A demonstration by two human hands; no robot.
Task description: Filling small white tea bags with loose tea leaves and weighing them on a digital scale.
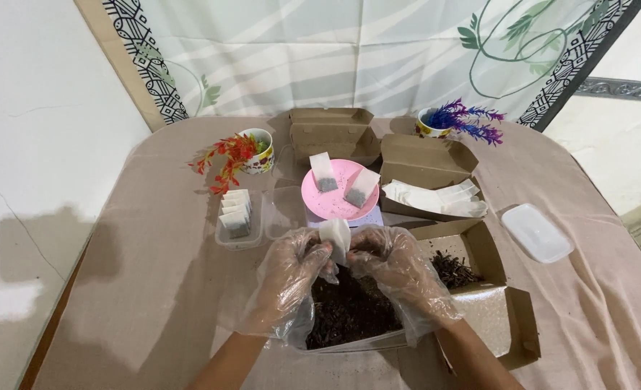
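Both hands wear loose clear plastic gloves. The left hand [289,278] and the right hand [400,271] meet near the front edge of the table, which is covered by a beige cloth [154,289]. Between them they pinch a small white paper tea sachet [336,237], fingertips pressed on its lower part from either side; the sachet stands roughly upright.

Directly beneath the hands sits a clear plastic tub of dark dried leaves [349,314]. Touching it on the right is an open brown cardboard box [490,289] holding more of the same dark material.

Just behind the sachet, at the middle of the table, a round pink plate [319,201] rests on a small white stand; two filled white sachets [340,184] lie on it. To the left of the plate, a clear rectangular tray [238,220] holds a row of filled sachets. To the right, a second open cardboard box [425,162] contains flat empty white sachets [436,198]. A third cardboard box [331,133] stands at the back edge.

A white plastic lid [536,232] lies well apart toward the right edge. A cup with red artificial leaves [242,153] stands back left; a cup with purple artificial sprigs [459,119] stands back right.
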